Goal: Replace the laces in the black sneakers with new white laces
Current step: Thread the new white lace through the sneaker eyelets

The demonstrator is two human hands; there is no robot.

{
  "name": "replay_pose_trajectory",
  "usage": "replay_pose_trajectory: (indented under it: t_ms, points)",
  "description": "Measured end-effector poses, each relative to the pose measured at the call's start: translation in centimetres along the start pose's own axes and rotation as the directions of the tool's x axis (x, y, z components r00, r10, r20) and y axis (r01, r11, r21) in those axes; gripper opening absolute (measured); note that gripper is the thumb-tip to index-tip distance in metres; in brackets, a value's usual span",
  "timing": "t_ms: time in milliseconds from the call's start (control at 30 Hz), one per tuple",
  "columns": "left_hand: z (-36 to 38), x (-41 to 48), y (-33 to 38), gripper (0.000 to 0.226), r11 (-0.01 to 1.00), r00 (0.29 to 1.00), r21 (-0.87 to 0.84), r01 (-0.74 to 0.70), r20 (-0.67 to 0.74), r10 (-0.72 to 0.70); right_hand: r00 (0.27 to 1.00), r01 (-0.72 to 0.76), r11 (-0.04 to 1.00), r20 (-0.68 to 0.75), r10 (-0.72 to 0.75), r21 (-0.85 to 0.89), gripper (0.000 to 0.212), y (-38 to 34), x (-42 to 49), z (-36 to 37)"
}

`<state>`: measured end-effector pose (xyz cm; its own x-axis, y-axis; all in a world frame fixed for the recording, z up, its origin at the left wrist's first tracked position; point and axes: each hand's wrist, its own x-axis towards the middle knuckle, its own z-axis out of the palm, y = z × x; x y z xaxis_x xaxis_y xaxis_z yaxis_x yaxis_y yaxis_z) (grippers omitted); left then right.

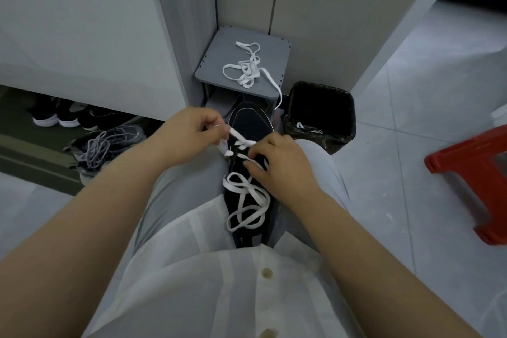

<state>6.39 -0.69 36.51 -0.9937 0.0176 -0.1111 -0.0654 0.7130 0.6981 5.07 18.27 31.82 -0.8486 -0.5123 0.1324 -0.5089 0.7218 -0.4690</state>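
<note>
A black sneaker (248,123) lies between my knees, toe pointing away. A white lace (247,200) is threaded through its front eyelets, and its slack lies looped over the tongue and heel. My left hand (192,134) pinches one end of that lace beside the sneaker's left edge. My right hand (277,165) rests on the sneaker's right side, fingers curled over the eyelet area and a lace strand. A second white lace (247,69) lies tangled on a small grey stool (219,74) beyond the sneaker.
A black-lined bin (319,115) stands right of the stool. A red plastic stool (472,173) sits far right. On the floor at left lies a grey sneaker with loose grey laces (98,148); more shoes (57,115) sit under a cabinet.
</note>
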Motion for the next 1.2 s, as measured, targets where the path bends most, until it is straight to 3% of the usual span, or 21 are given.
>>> replay_pose_trajectory:
  t_ms: [67, 133, 200, 267, 300, 367, 433, 500, 533, 567, 600, 633, 667, 700, 733, 800, 900, 1067, 1200]
  points:
    - [0.4, 0.0, 0.5, 0.022, 0.986, 0.999, -0.162, 0.038, 0.002, -0.038, 0.999, -0.003, 0.993, -0.036, -0.001, -0.12, 0.021, -0.5, 0.9, 0.8]
    - [0.6, 0.0, 0.7, 0.025, 0.949, 0.998, -0.308, 0.066, 0.017, -0.064, 0.999, -0.011, 0.993, -0.053, 0.005, -0.115, 0.016, -0.7, 1.4, 1.2]
    - [0.6, 0.2, 0.6, 0.025, 0.925, 0.997, -0.373, 0.078, 0.009, -0.081, 0.995, -0.02, 0.993, -0.09, 0.031, 0.113, 0.011, -0.6, 1.6, 1.0]
    - [0.3, 0.3, 0.1, 0.023, 0.948, 0.995, -0.312, 0.063, -0.05, -0.082, 0.985, -0.147, 0.873, -0.013, 0.173, 0.466, 0.009, -0.9, 1.3, -0.2]
    - [0.2, 0.4, -0.2, 0.021, 0.965, 0.993, -0.254, 0.058, -0.086, -0.082, 0.971, -0.218, 0.737, 0.063, 0.232, 0.639, 0.011, -1.1, 1.0, -1.0]
    - [-0.1, 0.4, -0.9, 0.018, 0.985, 0.987, -0.16, 0.066, -0.131, -0.088, 0.944, -0.246, 0.31, 0.155, 0.291, 0.918, 0.018, -1.2, 0.3, -2.8]
    - [-0.2, 0.3, -1.5, 0.013, 0.99, 0.983, -0.113, 0.081, -0.155, -0.098, 0.934, -0.087, -0.094, 0.113, 0.339, 0.992, 0.019, -0.4, -0.4, -5.5]
    - [0.0, 0.2, -1.8, 0.008, 0.993, 0.976, -0.069, 0.098, -0.187, -0.11, 0.902, 0.087, -0.279, 0.043, 0.43, 0.956, 0.016, 0.8, -1.0, -8.1]
    - [0.3, 0.1, -1.9, 0.007, 0.993, 0.969, -0.048, 0.107, -0.218, -0.115, 0.88, 0.106, -0.259, 0.031, 0.473, 0.96, 0.018, 1.5, -1.2, -9.1]
    - [0.5, 0.1, -2.0, 0.007, 0.992, 0.957, -0.042, 0.116, -0.262, -0.123, 0.862, 0.051, -0.156, 0.035, 0.506, 0.986, 0.022, 2.0, -1.2, -9.5]
    - [0.8, 0.0, -2.0, 0.007, 0.99, 0.941, -0.056, 0.127, -0.309, -0.138, 0.857, -0.083, 0.033, 0.054, 0.513, 0.996, 0.025, 2.4, -1.0, -9.2]
    - [1.2, 0.0, -2.0, 0.007, 0.987, 0.924, -0.083, 0.135, -0.35, -0.156, 0.874, -0.257, 0.309, 0.084, 0.479, 0.916, 0.027, 2.5, -0.7, -8.2]
    - [1.5, 0.0, -1.9, 0.008, 0.984, 0.91, -0.109, 0.14, -0.376, -0.171, 0.91, -0.36, 0.599, 0.128, 0.394, 0.716, 0.025, 2.3, -0.3, -6.8]
    - [2.0, -0.1, -1.7, 0.008, 0.982, 0.905, -0.123, 0.144, -0.386, -0.181, 0.94, -0.341, 0.801, 0.182, 0.289, 0.492, 0.019, 2.0, -0.1, -5.2]
    - [2.4, -0.3, -1.4, 0.009, 0.981, 0.906, -0.125, 0.147, -0.382, -0.185, 0.957, -0.264, 0.906, 0.208, 0.203, 0.331, 0.011, 1.5, 0.1, -3.5]
    - [3.0, -0.7, -0.9, 0.008, 0.982, 0.915, -0.108, 0.153, -0.361, -0.183, 0.978, -0.126, 0.978, 0.184, 0.095, 0.169, 0.011, 0.6, 0.5, -1.1]
    - [3.2, -1.3, -0.6, 0.011, 0.988, 0.927, -0.055, 0.146, -0.342, -0.156, 0.996, -0.067, 0.997, 0.059, 0.069, -0.034, 0.019, -0.4, 1.1, 0.6]
    - [3.0, -1.8, -1.0, 0.008, 0.961, 0.922, 0.231, 0.151, -0.385, -0.052, 0.987, -0.133, 0.959, -0.055, 0.151, 0.249, 0.009, 0.0, 0.8, -0.4]
    - [4.7, -1.7, -1.7, 0.017, 0.913, 0.947, 0.379, 0.152, -0.319, -0.026, 0.97, -0.144, 0.945, -0.146, 0.193, 0.294, 0.01, 1.2, -1.1, -1.7]
